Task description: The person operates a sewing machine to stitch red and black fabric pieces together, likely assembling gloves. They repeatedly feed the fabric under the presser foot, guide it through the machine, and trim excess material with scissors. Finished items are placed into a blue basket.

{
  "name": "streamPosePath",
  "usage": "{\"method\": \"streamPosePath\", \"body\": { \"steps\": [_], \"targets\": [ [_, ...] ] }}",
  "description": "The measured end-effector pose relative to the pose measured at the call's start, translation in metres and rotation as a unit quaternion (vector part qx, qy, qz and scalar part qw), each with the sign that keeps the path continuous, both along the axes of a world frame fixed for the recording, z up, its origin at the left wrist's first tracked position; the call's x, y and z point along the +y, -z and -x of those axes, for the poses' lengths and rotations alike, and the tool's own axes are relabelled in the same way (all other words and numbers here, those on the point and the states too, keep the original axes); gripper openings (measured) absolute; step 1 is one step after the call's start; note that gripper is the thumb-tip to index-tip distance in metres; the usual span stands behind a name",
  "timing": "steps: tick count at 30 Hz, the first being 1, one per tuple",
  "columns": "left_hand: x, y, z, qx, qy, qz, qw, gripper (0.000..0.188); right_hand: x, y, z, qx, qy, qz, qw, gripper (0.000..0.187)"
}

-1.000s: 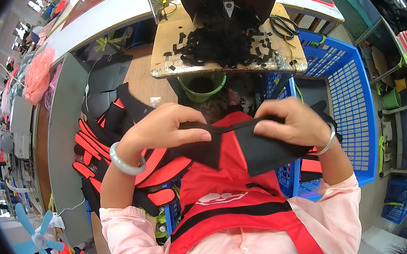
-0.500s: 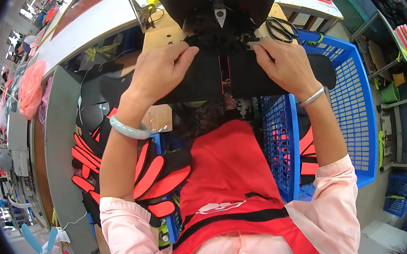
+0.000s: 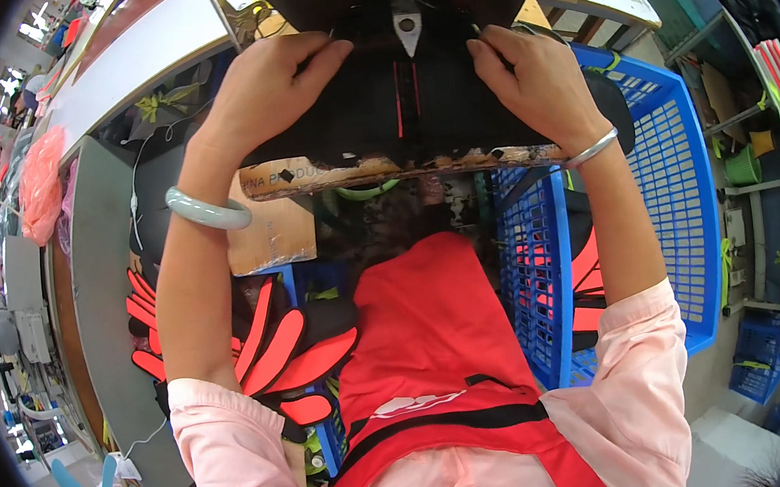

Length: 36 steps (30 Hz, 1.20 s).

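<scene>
A flat black fabric piece [image 3: 339, 116] with a narrow red-edged slot [image 3: 399, 100] lies spread over a board [image 3: 382, 170] below a machine head. My left hand [image 3: 278, 84] pinches its far left edge, thumb against curled fingers. On the far right edge, my right hand [image 3: 539, 76] is closed in a similar pinch. Between the hands, a pointed metal tip [image 3: 408, 32] reaches down from the machine, close to the far end of the slot. Whether the tip touches the fabric, I cannot tell.
A blue plastic basket [image 3: 681, 203] stands at my right, with black-and-red pieces beside its near wall. More black-and-red pieces [image 3: 273, 351] are piled at my left, near a cardboard box [image 3: 271, 237]. A grey panel [image 3: 111, 301] stands farther left.
Both hands have moved away from me and slightly left, carrying the black fabric piece along. The board's near edge and more of the cardboard box now show.
</scene>
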<state>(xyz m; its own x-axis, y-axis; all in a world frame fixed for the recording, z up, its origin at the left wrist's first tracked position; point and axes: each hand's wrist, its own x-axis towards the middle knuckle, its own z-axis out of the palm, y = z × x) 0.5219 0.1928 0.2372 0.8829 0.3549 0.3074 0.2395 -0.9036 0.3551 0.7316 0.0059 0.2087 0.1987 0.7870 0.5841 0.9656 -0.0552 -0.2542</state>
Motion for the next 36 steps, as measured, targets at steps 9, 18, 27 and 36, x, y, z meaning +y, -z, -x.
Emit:
{"method": "streamPosePath", "body": {
  "steps": [9,18,27,36],
  "targets": [
    [0.033,0.004,0.0,-0.043,-0.056,-0.009,0.997,0.032,0.0,-0.005,-0.037,-0.005,0.057,-0.015,0.998,0.03],
    [-0.048,0.047,0.086,0.04,-0.092,0.033,0.994,0.031,-0.236,0.132,-0.057,-0.003,0.077,0.244,0.967,0.028],
    [-0.081,0.066,0.098,0.037,-0.1,0.036,0.994,0.032,-0.466,0.325,0.0,0.096,0.275,0.536,0.792,0.032],
    [-0.111,0.099,0.118,0.146,-0.111,0.004,0.983,0.031,-0.484,0.409,-0.003,0.342,0.439,0.519,0.649,0.034]
  ]
}}
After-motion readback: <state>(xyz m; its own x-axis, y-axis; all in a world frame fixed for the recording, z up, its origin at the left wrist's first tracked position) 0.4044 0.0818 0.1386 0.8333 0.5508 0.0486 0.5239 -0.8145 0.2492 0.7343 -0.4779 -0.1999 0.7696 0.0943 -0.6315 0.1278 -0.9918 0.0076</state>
